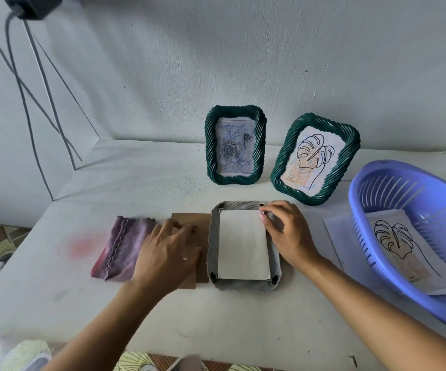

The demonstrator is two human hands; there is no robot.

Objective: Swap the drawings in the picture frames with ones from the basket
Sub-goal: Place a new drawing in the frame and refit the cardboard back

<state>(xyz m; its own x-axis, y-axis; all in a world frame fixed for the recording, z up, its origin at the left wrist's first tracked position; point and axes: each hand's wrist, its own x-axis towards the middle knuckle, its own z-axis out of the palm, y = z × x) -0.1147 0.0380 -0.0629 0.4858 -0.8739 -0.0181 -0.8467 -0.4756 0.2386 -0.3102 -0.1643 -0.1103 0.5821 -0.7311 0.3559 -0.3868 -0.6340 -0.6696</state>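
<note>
near the worktop's front edge lies the face-down frame (pixel 243 286), its white sheet (pixel 242 245) likely light and easily creased: lift by a corner. left hand (pixel 168 253) flat on backing board (pixel 189 219); right hand (pixel 286 234) pinches the frame's far-right corner.

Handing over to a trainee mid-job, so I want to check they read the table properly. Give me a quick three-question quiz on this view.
1. Fill in: the top drawing in the basket shows a ____.
2. The left hand rests on: A) the basket, B) the brown board, C) an upright frame.
3. True or false: all three picture frames stand upright.
Key: 1 leaf; 2 B; 3 false, one frame lies face down.
</note>
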